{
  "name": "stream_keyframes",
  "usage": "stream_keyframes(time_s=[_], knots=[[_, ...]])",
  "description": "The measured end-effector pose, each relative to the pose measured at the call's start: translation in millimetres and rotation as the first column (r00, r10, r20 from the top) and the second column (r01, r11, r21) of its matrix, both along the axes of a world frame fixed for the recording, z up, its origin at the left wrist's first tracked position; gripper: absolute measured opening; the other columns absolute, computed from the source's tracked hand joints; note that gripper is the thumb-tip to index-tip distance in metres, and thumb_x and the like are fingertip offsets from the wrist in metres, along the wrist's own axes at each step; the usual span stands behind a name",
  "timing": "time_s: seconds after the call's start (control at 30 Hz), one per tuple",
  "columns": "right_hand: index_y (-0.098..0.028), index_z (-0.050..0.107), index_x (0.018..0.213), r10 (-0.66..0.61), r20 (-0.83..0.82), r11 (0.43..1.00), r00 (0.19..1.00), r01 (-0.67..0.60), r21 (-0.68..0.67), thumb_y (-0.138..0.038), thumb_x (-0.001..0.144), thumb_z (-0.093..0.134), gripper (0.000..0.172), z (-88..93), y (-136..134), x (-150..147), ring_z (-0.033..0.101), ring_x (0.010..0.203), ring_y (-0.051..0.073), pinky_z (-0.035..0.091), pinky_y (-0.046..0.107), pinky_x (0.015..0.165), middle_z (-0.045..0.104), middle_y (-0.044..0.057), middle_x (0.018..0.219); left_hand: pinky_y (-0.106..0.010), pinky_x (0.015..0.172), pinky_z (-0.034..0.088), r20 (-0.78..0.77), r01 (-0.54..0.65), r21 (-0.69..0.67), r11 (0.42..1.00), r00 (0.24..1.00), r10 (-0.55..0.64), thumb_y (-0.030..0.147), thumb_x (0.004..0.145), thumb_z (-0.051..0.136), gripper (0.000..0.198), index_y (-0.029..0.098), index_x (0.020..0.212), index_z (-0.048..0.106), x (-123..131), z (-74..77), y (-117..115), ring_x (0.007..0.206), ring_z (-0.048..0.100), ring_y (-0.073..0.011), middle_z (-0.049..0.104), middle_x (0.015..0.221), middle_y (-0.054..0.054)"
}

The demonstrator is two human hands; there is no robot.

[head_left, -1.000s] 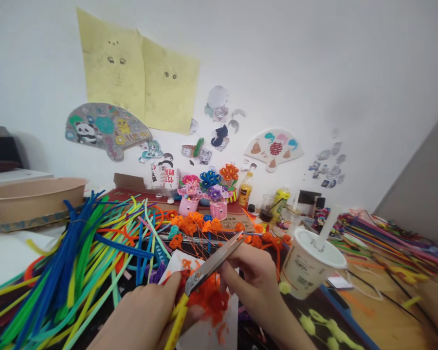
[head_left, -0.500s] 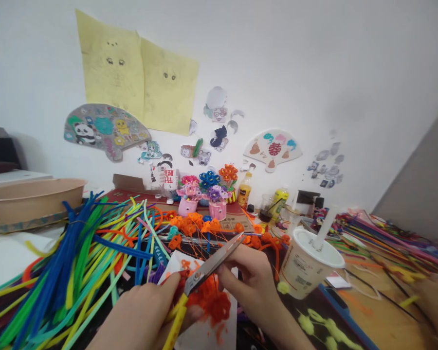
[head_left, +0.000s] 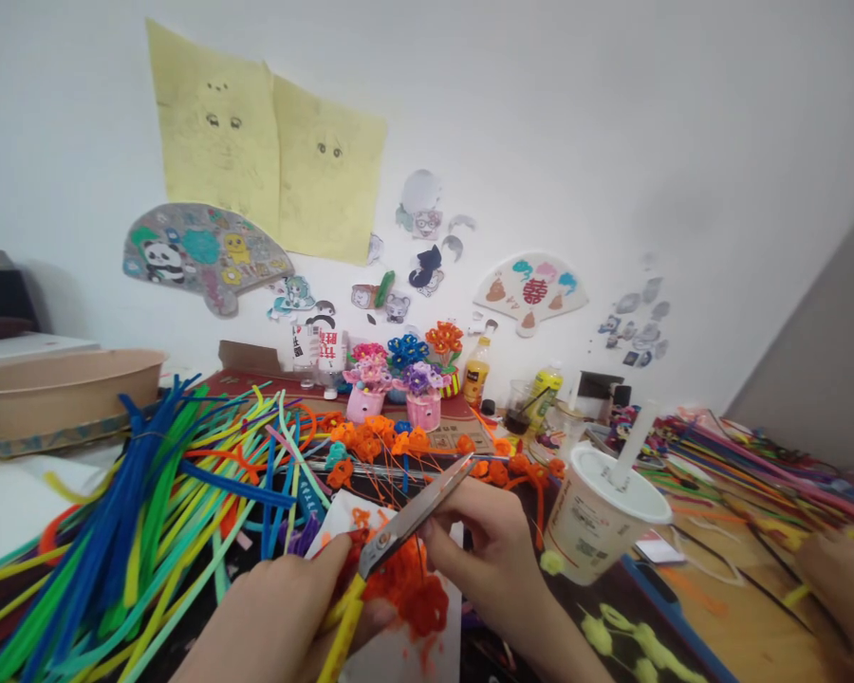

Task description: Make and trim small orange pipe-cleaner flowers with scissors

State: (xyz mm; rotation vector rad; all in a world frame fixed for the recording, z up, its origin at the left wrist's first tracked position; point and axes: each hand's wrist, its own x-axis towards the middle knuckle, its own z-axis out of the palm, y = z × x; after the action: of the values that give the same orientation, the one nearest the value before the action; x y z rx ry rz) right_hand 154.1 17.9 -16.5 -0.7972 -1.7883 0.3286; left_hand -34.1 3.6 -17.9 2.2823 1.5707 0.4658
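Note:
My left hand (head_left: 277,617) is closed round the yellow handles of a pair of scissors (head_left: 405,522), whose blades point up and to the right and look nearly closed. My right hand (head_left: 494,550) is pinched just under the blades on a fuzzy orange pipe-cleaner flower (head_left: 413,593). The flower hangs between both hands over a white sheet (head_left: 399,655) strewn with orange trimmings. What exactly lies between the blades is hidden.
A big heap of coloured pipe cleaners (head_left: 149,512) lies at left. A lidded paper cup with a straw (head_left: 598,522) stands right of my right hand. Orange flowers (head_left: 391,438), small flower pots (head_left: 424,398) and bottles (head_left: 476,375) stand behind. Another person's hand (head_left: 844,588) rests at far right.
My hands and the scissors have hardly moved; the orange flower sits slightly lower. The other person's hand at the far right has come further into view.

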Motion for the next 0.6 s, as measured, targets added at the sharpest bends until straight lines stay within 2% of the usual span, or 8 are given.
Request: stream_keyframes(time_s=[0.27,0.43,0.6], knots=[[-0.017,0.062,0.060,0.001,-0.006,1.000,1.000,-0.001,-0.008,-0.006,0.072,0.052,0.019,-0.9,0.9,0.2,0.048,0.050,0.010,0.041,0.020,0.050,0.055,-0.002,0.054,-0.025,0.062,0.051,-0.042,-0.018,0.000,1.000,0.999,0.018,0.036,0.083,0.047,0.027,0.022,0.092,0.067,-0.4,1.2,0.9,0.066,0.071,-0.0209,0.074,0.072,-0.005],[-0.015,0.062,0.063,0.027,-0.050,0.999,0.998,-0.028,-0.016,-0.005,0.073,0.052,0.018,0.0,1.1,-0.8,0.047,0.049,0.009,0.040,0.019,0.049,0.053,-0.003,0.054,-0.023,0.061,0.050,-0.023,-0.022,0.027,0.999,0.999,0.022,0.035,0.084,0.046,0.025,0.023,0.088,0.067,-1.0,1.1,1.4,0.065,0.071,-0.0194,0.073,0.068,-0.004],[-0.014,0.060,0.065,0.061,-0.125,0.990,0.990,-0.075,-0.116,-0.007,0.075,0.053,0.014,-1.9,1.9,0.0,0.049,0.045,0.008,0.040,0.018,0.044,0.053,-0.001,0.057,-0.024,0.059,0.049,0.052,-0.011,-0.025,1.000,0.999,0.013,0.036,0.080,0.047,0.024,0.022,0.084,0.067,-0.7,-2.1,4.6,0.063,0.069,-0.0196,0.073,0.071,-0.003]])
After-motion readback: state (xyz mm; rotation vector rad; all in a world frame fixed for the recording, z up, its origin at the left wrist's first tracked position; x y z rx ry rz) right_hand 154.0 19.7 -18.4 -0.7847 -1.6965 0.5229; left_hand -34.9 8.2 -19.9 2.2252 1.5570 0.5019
